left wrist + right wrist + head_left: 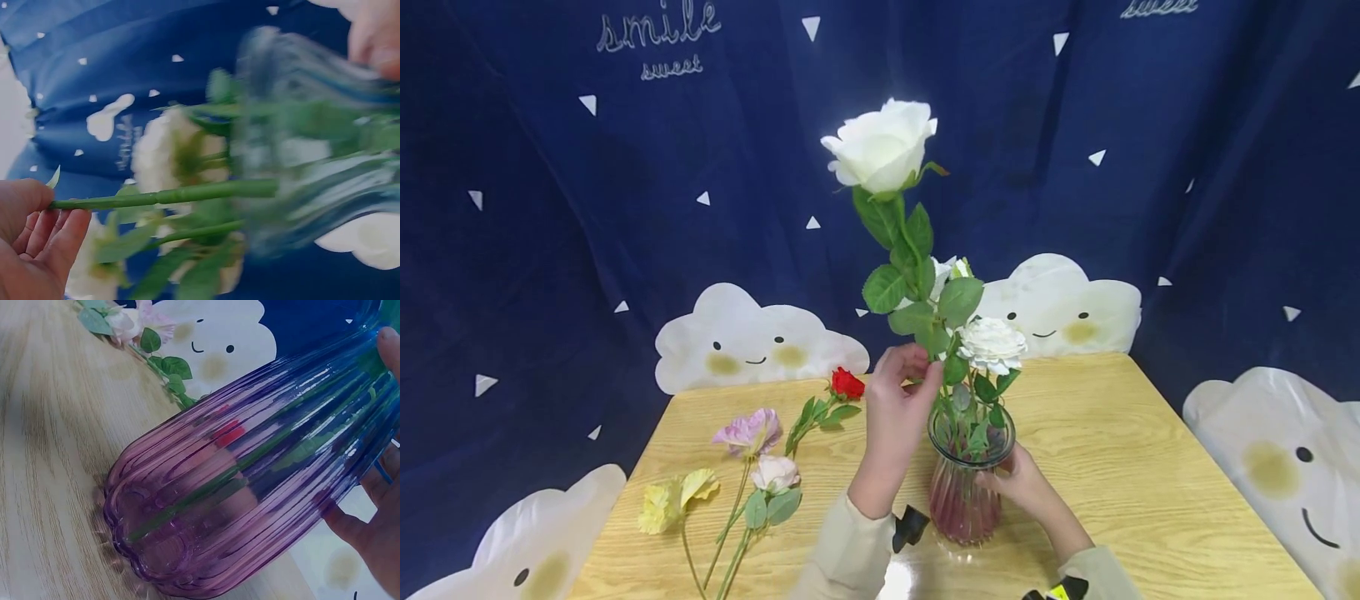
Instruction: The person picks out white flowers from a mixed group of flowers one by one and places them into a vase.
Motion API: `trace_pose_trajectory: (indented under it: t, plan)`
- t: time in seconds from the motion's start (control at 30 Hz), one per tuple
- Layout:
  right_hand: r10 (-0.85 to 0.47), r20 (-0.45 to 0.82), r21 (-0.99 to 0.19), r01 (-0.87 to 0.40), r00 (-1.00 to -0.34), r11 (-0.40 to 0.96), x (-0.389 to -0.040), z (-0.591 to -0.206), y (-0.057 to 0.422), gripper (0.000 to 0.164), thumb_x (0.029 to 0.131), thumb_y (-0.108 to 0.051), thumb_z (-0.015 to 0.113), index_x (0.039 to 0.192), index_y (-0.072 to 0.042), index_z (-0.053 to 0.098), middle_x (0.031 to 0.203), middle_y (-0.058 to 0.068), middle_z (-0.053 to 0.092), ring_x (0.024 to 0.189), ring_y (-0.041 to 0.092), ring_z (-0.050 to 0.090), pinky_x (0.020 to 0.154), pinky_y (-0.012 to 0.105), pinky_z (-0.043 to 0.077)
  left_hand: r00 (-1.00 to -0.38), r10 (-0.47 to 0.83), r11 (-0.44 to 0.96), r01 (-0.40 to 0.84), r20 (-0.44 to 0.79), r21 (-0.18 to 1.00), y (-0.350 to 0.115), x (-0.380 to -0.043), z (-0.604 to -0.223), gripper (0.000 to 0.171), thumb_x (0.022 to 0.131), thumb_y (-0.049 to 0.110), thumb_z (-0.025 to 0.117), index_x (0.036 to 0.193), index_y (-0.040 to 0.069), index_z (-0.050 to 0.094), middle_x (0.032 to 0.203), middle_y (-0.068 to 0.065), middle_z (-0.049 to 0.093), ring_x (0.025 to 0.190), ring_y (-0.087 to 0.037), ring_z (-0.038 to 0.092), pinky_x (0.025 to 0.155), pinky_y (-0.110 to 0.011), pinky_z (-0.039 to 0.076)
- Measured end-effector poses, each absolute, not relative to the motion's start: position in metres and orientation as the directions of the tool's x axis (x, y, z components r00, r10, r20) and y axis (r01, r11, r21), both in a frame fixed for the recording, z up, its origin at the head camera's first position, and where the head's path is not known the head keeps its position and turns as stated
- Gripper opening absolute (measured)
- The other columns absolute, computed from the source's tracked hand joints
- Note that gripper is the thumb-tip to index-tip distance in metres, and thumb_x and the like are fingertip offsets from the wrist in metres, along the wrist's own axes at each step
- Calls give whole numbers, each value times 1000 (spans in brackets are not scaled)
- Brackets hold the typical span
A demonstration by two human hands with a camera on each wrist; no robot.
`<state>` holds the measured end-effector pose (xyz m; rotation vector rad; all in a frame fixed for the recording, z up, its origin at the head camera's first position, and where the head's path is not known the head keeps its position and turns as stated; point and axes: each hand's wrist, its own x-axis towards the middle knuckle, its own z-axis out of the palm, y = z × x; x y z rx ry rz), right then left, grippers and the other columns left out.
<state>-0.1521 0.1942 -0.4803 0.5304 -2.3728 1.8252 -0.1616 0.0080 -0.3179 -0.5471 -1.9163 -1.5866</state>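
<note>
A large white rose (880, 150) rises high above the vase on a leafy green stem. My left hand (901, 408) pinches that stem between thumb and fingertips. In the left wrist view the cut end of the stem (169, 197) overlaps the mouth of the glass vase. The ribbed vase (964, 500) is clear at the top and purple-pink below, standing upright on the table. My right hand (1024, 482) grips it from the right, just under the rim. Other white flowers (992, 343) stand in the vase, and a stem inside reaches down to its base in the right wrist view.
Left of the vase, several flowers lie on the wooden table (1075, 467): a red rose (847, 383), a purple flower (751, 432), a pale pink rose (775, 472) and a yellow flower (662, 504). A dark blue curtain (985, 167) with white cloud shapes surrounds the table.
</note>
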Motion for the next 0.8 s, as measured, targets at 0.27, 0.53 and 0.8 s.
trace_pose_trajectory:
  t: [0.27,0.53,0.8]
  plan:
    - [-216,300,-916,-344,-929,208,-151,-480,193,69,74,0,67,132,8,33,124,29,47,108,9,49,88,51,41,-790,97,328,600,606,730,17,-167,-344,13,80,2,66,88,-1,57,80,-9,58,69,-19,61,56,-20,50]
    - [-209,266,-931,-308,-941,198,-150,-479,193,69,76,-7,68,135,5,33,127,27,46,112,17,48,90,56,37,-808,216,608,551,549,571,21,-164,-350,9,81,12,67,85,8,61,78,1,62,65,-7,58,56,-17,45]
    - [-221,254,-929,-302,-941,216,-151,-477,192,70,77,-6,68,135,5,31,128,27,45,114,36,45,90,57,37,-802,250,794,490,542,360,20,-158,-353,6,81,17,64,85,15,69,76,6,64,60,-8,56,49,-20,41]
